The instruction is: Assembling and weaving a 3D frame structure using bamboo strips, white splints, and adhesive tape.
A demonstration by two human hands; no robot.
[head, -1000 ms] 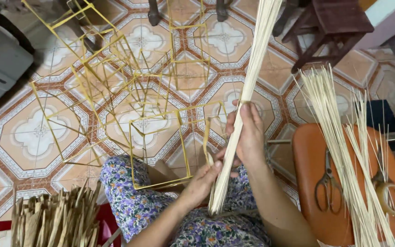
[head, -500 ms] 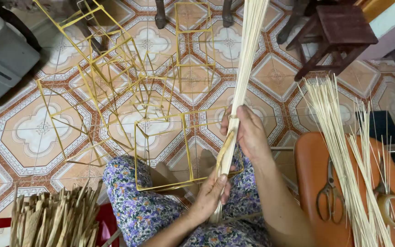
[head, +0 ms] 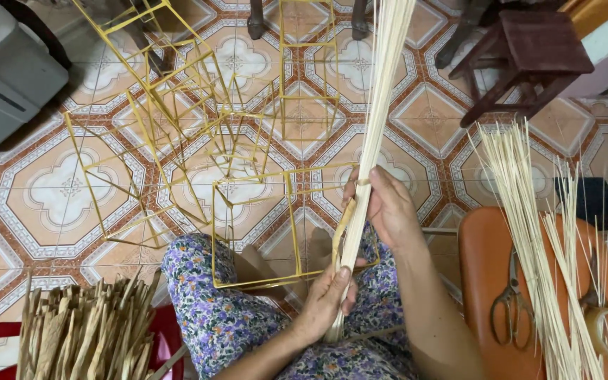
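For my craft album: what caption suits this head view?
Both hands, left and right, grip a bundle of pale sticks above yellow stick frames.

Yellow stick-built wire-like frames (head: 198, 127) at 11 o'clock of pale bamboo-strip bundle (head: 371, 141); orange stool (head: 480, 281) with steel scissors (head: 507, 299) at 4 o'clock

Patterned floor tiles (head: 51, 197) in orange and cream fill the scene. A dark wooden stool (head: 529, 56) stands far right, a grey box (head: 5, 77) far left, an orange seat (head: 480, 281) near right.
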